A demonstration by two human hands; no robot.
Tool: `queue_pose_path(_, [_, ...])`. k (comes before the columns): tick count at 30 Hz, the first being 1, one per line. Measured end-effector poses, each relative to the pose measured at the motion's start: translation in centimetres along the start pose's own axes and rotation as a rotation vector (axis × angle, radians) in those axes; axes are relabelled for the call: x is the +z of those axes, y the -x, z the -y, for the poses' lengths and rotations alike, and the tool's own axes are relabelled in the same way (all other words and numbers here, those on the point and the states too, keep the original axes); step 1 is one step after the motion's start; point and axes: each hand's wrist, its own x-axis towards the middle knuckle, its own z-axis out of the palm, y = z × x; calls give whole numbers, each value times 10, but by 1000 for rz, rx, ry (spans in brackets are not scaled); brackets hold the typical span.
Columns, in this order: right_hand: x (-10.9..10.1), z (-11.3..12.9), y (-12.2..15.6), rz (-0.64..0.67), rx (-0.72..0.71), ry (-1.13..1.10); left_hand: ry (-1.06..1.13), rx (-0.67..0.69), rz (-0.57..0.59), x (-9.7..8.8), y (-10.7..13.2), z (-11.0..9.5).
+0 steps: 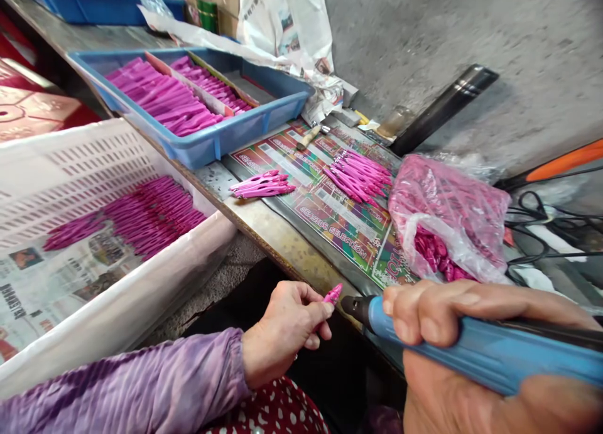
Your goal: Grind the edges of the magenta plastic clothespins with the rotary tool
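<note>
One pink piece (333,294) is pinched by the left hand (289,324) near the edge of the tabletop (304,239); the right hand (437,311) grasps a blue tool (499,357), its dark tip (357,309) just beside the piece.

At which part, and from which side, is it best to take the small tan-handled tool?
Likely by its tan handle, pinched across the middle, coming from above and the person's side: the tool lies on the printed sheet with the handle toward the person and the metal end pointing to the wall.
</note>
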Motion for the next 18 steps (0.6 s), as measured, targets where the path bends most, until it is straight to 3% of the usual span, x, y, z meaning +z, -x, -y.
queue_pose_path(9, [1, 2, 1, 26, 55, -72, 1, 4, 13, -1, -2, 1])
queue_pose_path(13, [3, 0, -3, 107, 32, -11, -3, 1, -1, -1, -1, 1])
queue_pose_path(18, [22, 5, -7, -90, 76, 98, -30, -9, -39, 2, 1, -1])
